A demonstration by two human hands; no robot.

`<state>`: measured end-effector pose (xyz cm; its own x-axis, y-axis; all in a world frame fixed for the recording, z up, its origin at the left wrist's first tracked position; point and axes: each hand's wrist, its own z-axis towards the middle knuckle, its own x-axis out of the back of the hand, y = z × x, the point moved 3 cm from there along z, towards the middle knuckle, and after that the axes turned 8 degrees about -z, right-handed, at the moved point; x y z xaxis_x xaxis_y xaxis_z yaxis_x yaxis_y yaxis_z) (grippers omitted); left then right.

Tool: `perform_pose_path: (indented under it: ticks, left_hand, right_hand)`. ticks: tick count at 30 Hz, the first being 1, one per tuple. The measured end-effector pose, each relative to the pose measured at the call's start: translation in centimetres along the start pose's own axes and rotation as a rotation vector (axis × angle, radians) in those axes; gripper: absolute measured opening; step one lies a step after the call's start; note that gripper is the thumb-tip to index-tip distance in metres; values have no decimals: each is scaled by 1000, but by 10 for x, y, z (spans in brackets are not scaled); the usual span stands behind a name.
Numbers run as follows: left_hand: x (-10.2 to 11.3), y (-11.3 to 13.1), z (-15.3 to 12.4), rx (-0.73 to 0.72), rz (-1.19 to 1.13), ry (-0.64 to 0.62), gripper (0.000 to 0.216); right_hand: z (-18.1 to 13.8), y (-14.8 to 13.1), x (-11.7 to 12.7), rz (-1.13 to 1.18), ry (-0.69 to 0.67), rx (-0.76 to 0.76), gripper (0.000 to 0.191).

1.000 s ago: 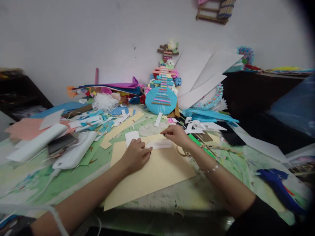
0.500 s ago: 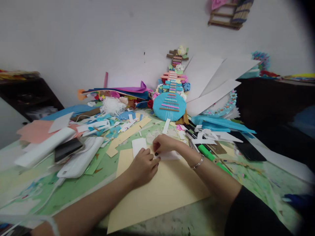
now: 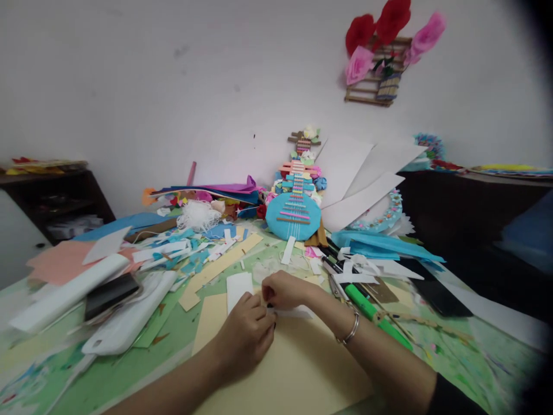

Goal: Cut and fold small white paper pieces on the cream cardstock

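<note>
White paper strip (image 3: 294, 313) pinched by both hands' fingers (image 3: 264, 307).

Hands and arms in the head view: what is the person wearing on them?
Both hands are bare, no gloves. The right hand has dark polish on at least one fingernail, a thin silver bangle at the wrist, and a black sleeve pushed up near the elbow. The left hand shows no ring or band, and its forearm is uncovered as far as the picture's edge.
</note>
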<state>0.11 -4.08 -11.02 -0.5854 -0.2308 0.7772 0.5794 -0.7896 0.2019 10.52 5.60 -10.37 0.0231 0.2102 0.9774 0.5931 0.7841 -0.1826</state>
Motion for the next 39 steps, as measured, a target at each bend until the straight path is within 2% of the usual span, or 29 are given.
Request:
perform_pose_path:
  ticks: [6, 12, 16, 18, 20, 24, 28, 31, 34, 36, 39]
  left_hand:
    - [5, -1, -1, -59, 15, 95, 16]
    - [2, 4, 1, -106, -16, 116, 15]
    - [2, 6, 1, -128, -31, 143, 15]
    - [4, 8, 2, -120, -40, 141, 16]
    - [8, 9, 2, -101, -58, 137, 17]
    - [14, -1, 5, 74, -214, 163, 20]
    - [7, -28, 13, 456, -519, 182, 34]
    - [-10, -44, 22, 757, -881, 121, 42]
    - [-26, -48, 31, 882, -1170, 24, 50]
    - [-33, -46, 33, 949, -1248, -25, 53]
    - [-36, -41, 35, 902, -1268, -51, 56]
  right_hand:
    - [-2, -4, -1, -85, -5, 31, 19]
    - [-11, -8, 4, -78, 31, -26, 26]
    - [-12, -10, 1, -69, -1, -30, 20]
    - [-12, -8, 0, 39, 47, -59, 15]
    - [-14, -4, 1, 217, 161, -127, 13]
    - [-22, 8, 7, 475, 350, -262, 15]
    - [-36, 24, 7, 790, 512, -431, 7]
    - [-46, 32, -3, 1058, 580, -550, 7]
    - [-57, 32, -16, 1275, 636, -614, 13]
    - [-65, 30, -22, 1384, 666, -638, 16]
    - [-77, 25, -28, 1489, 683, -667, 19]
